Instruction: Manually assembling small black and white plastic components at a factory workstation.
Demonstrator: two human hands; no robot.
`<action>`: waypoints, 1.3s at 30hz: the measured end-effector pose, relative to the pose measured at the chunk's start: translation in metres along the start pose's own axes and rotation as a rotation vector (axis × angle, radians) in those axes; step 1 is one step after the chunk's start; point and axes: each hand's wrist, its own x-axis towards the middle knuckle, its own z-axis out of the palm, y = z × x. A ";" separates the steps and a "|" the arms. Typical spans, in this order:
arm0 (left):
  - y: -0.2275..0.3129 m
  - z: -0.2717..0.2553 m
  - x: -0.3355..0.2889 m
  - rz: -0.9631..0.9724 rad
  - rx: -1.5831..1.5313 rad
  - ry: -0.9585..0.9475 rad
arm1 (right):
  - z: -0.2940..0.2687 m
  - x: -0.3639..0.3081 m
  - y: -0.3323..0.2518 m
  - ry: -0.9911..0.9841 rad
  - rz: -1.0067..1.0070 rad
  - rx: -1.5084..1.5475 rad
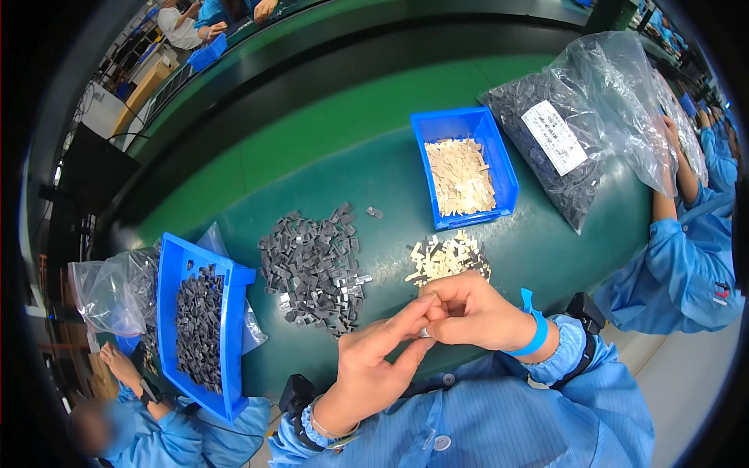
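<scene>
My left hand [376, 360] and my right hand [477, 318] meet just in front of my body, fingertips touching. Pinched between them is a small shiny grey piece [424, 333], mostly covered by the fingers. A blue band circles my right wrist. Beyond the left hand spreads a loose pile of small dark grey clip-like parts [312, 261], some with a silvery glint. Just past the right hand lies a smaller heap of cream-coloured strips [445, 259] with dark bits among them.
A blue bin [417, 129] of cream strips stands beyond the heap. At left, another blue bin [234, 343] holds dark parts. A clear bag [538, 132] of dark parts lies at far right. One stray part [374, 212] sits apart. Co-workers in blue sit on both sides.
</scene>
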 end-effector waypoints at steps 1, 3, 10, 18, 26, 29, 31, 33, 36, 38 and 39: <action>-0.002 -0.001 0.001 0.005 -0.002 0.006 | 0.001 0.000 -0.001 0.019 -0.037 0.068; -0.006 -0.005 0.001 -0.084 -0.266 0.043 | 0.002 0.000 -0.004 0.032 -0.074 0.128; -0.017 -0.002 -0.004 -0.375 -1.088 0.033 | 0.007 0.004 0.004 0.026 -0.176 0.304; -0.018 -0.001 -0.016 -0.487 -1.218 0.048 | 0.002 0.007 0.012 0.187 -0.634 -0.567; -0.007 -0.069 -0.040 0.024 -0.224 0.699 | -0.029 -0.002 -0.016 0.238 -0.555 -1.083; -0.006 -0.123 -0.062 0.207 0.123 1.129 | -0.034 0.006 -0.011 0.276 -0.548 -1.271; -0.008 -0.152 -0.079 0.280 0.345 1.271 | -0.034 0.013 -0.007 0.250 -0.576 -1.365; -0.021 -0.164 -0.081 0.114 0.746 1.164 | -0.037 0.019 0.001 0.252 -0.424 -1.501; -0.036 -0.170 -0.082 -0.136 1.092 0.861 | -0.036 0.026 0.007 0.280 -0.350 -1.555; -0.032 -0.164 -0.080 -0.184 1.278 0.766 | -0.034 0.034 0.008 0.256 -0.311 -1.592; -0.029 -0.159 -0.078 -0.178 1.233 0.794 | -0.034 0.037 0.009 0.233 -0.266 -1.632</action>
